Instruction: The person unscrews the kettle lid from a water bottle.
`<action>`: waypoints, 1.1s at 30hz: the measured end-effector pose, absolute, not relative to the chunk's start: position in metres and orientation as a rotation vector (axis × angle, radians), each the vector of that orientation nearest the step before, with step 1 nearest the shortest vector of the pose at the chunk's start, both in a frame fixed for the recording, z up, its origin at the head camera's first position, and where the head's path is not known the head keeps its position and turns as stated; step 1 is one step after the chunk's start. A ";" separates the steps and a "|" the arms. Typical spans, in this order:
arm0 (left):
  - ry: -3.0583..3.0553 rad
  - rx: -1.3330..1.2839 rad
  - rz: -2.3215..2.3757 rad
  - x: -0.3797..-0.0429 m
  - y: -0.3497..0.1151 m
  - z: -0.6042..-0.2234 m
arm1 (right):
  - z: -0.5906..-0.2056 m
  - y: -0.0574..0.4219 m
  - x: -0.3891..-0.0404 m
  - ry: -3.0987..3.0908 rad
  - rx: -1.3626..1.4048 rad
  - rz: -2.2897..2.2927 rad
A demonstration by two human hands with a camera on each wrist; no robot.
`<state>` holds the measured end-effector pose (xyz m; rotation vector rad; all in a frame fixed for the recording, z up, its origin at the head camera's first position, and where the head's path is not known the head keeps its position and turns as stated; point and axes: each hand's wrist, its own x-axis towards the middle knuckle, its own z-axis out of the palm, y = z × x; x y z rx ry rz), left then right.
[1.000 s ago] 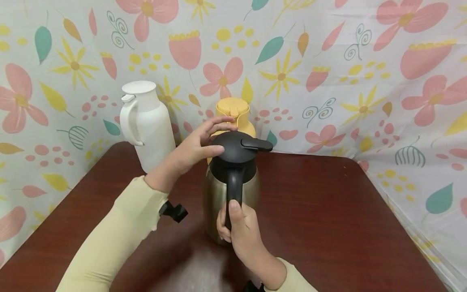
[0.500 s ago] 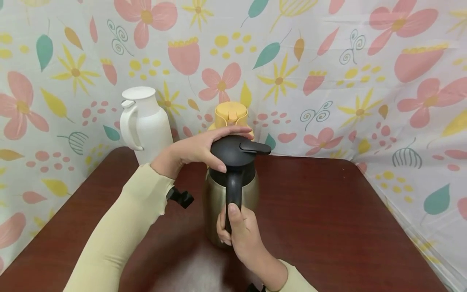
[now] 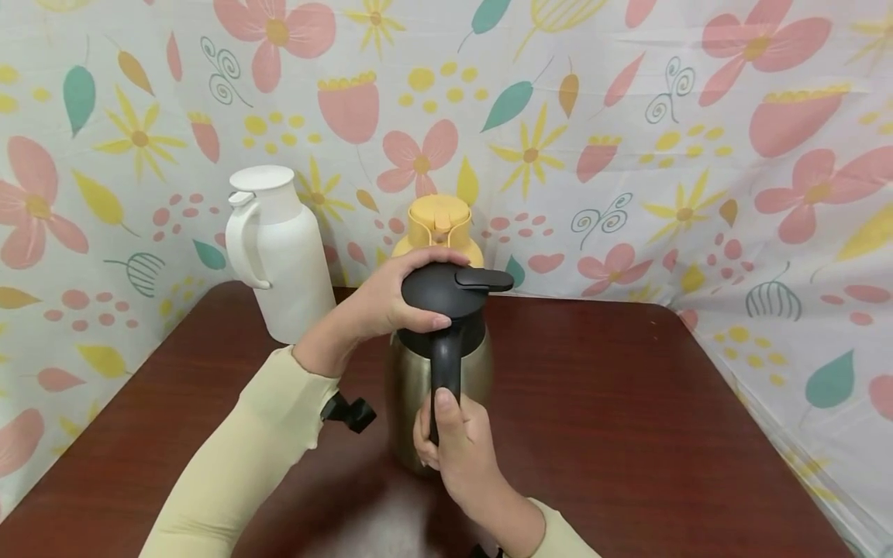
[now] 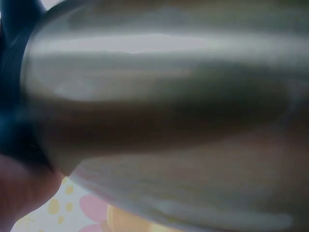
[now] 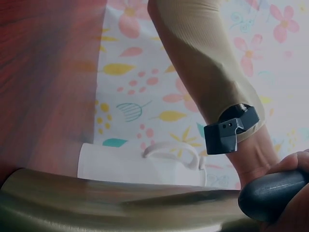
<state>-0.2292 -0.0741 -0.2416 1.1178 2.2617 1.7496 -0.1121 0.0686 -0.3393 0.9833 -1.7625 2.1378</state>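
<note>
A vacuum jug with a brushed metal body stands upright at the middle of the table. My left hand grips its black domed lid from the left, the thumb across the near side and the fingers over the far side. Lower down, the right hand holds the black handle, thumb along its near face. The lid's flat lever points right. In the left wrist view the shiny metal body fills most of the picture. The rounded handle end shows between fingers in the right wrist view.
Behind the jug stands a yellow jug, partly hidden by it and my left hand. A white jug is at the back left, its handle turned left. The dark red table ends at a flowered cloth.
My left fingers were raised beside the lid, then lay extended over it; now they bend round it with the thumb further across. The right hand has kept its hold on the handle.
</note>
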 end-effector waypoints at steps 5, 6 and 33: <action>2.339 1.032 1.805 -0.221 -0.070 -0.243 | -0.338 0.068 -0.111 -1.768 0.978 2.127; 2.366 1.008 1.805 -0.219 -0.069 -0.243 | -0.338 0.068 -0.110 -1.771 0.977 2.123; 2.185 1.100 1.569 -0.226 -0.093 -0.234 | -0.341 0.067 -0.109 -1.757 0.990 2.209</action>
